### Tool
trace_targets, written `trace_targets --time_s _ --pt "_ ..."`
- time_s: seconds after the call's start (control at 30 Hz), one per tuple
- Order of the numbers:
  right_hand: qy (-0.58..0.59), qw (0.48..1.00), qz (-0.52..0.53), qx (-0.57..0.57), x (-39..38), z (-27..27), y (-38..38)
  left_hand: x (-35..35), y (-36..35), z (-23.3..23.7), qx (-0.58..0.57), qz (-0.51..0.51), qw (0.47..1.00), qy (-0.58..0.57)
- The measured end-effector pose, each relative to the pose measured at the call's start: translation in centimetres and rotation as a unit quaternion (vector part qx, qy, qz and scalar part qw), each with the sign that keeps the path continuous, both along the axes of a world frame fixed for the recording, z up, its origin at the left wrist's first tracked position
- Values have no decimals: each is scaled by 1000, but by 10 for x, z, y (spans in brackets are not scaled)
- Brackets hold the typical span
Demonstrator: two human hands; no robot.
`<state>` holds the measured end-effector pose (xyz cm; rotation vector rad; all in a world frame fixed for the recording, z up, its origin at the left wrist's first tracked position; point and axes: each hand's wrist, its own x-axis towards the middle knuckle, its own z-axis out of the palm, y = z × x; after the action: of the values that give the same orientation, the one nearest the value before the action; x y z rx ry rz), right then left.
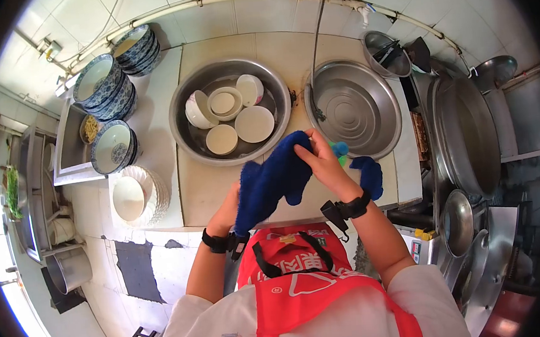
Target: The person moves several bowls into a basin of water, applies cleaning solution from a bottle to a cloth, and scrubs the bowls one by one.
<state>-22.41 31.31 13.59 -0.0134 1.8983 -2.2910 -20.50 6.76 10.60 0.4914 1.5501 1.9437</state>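
A dark blue fuzzy cloth (pixel 265 187) is stretched between my hands above the front of the counter. My right hand (pixel 325 164) pinches its upper end between thumb and fingers. At its lower left end is my left hand (pixel 227 208), closed on the cloth, with most of its fingers hidden behind it. Just beyond the cloth, a large metal basin (pixel 183 140) holds several white bowls (pixel 255 124). To its right stands a second metal basin (pixel 347 107) with a dark hose end over its left side.
Stacked blue-patterned bowls (pixel 103 86) and white scalloped bowls (pixel 140 193) stand at left. Another blue cloth (pixel 369 177) lies right of my right hand, near a small blue-green object (pixel 341 151). Large metal pots (pixel 465 136) line the right side.
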Motion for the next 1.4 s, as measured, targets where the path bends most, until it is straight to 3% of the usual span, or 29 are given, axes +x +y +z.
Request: trace_targets --time_s 0.07,0.1,0.13,0.17,0.2,0.27,0.33,0.37,0.4,0.43,0.47,0.53,0.57,0.67,0.8,0.9,0.97,1.1,1.17,1.2,1.23,1.27,1.4 --pt "-9 996 -25 80 -6 -26 -3 -5 17 4 -87 98 982 135" --pt "-9 996 -27 81 -4 -25 -7 -7 30 0 -55 141 966 210" --pt "6 984 -59 165 2 -23 -13 -13 38 19 -51 139 966 210" --pt "19 964 -90 248 9 -20 -14 -20 43 40 -192 141 890 389" --pt "17 963 -94 252 16 -11 -12 -24 49 53 -321 136 762 545" --pt "197 860 -145 447 29 25 -8 -22 64 25 -315 143 780 521" --pt "156 882 -177 409 31 58 -1 -19 79 1 -536 111 548 633" --pt "217 827 -204 477 23 62 12 -20 85 1 -533 110 550 634" --pt "276 762 -228 540 14 65 25 -25 91 19 -450 117 683 563" --pt "277 769 -210 537 2 52 38 -28 97 29 -355 121 795 477" --pt "275 768 -213 539 -8 37 46 -28 103 24 -352 118 796 478" --pt "136 876 -139 440 -21 9 59 -33 115 10 -319 180 690 624" --pt "135 876 -141 440 -22 -1 63 -31 128 6 -368 196 673 611" --pt "93 877 -120 455 -25 -18 70 -31 146 44 -449 165 701 529" --pt "68 842 -136 517 -22 -22 64 -28 156 8 -446 178 727 491" --pt "59 816 -140 558 -25 -27 61 -29 155 -10 -359 255 739 510" --pt "66 804 -147 572 -27 -31 60 -33 156 -20 -224 192 892 341" --pt "75 788 -161 589 -25 -38 59 -29 159 -3 -214 211 899 318" --pt "58 776 -145 611 -25 -33 58 -29 164 -12 -40 231 965 114" --pt "62 773 -149 613 -24 -32 58 -29 162 -4 -35 231 965 118" --pt "42 778 -136 612 -21 -31 57 -27 157 10 -163 247 914 278" --pt "23 782 -125 611 -20 -31 57 -25 152 22 -283 253 821 425" --pt "38 831 -121 542 -25 -14 61 -24 144 35 -331 210 803 449"
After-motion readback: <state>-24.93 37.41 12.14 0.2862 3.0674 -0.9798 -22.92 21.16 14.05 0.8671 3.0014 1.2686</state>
